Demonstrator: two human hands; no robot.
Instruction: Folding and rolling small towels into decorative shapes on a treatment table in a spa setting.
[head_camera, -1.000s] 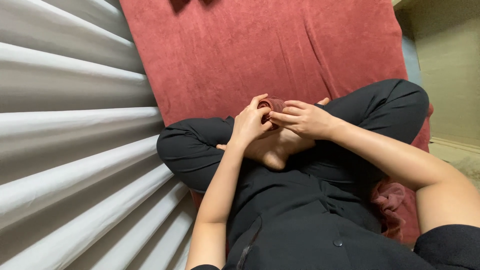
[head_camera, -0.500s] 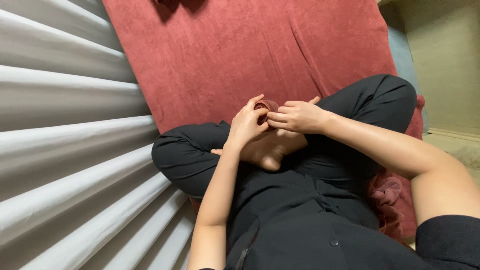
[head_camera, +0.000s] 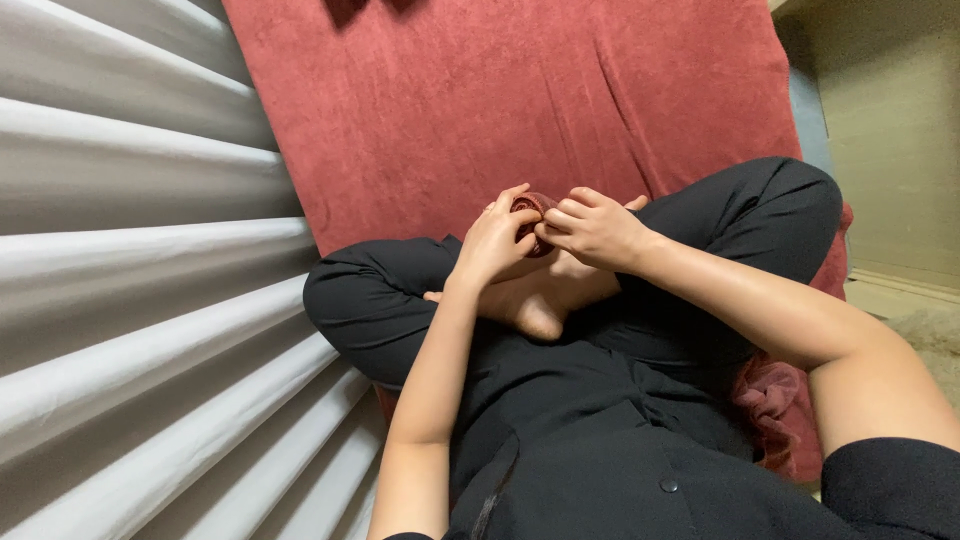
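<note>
Nearest, a black garment (head_camera: 600, 450) with one small round button (head_camera: 668, 486) fills the lower view, and two bare forearms rise from it toward the crossed legs in black trousers (head_camera: 760, 215). One bare foot (head_camera: 535, 305) rests sole-up between the knees. Just above it the two hands meet: the left hand (head_camera: 492, 245) and the right hand (head_camera: 598, 230) both have their fingers curled and pinching a small dark-red rolled sock (head_camera: 532, 208), which sits between the fingertips, held over the foot and not touching the bedding. Judging by that, the sock seems gathered into a ring and held at its opening — the bunching looks done, while the foot is bare and nothing is pulled on yet. A crumpled pinkish-red cloth (head_camera: 770, 395) lies beside the right hip. Beyond the knees one terracotta-red blanket (head_camera: 520, 90) spreads flat, a pale pleated curtain (head_camera: 140, 250) runs along the left, and a beige wall (head_camera: 900, 130) stands far right.
</note>
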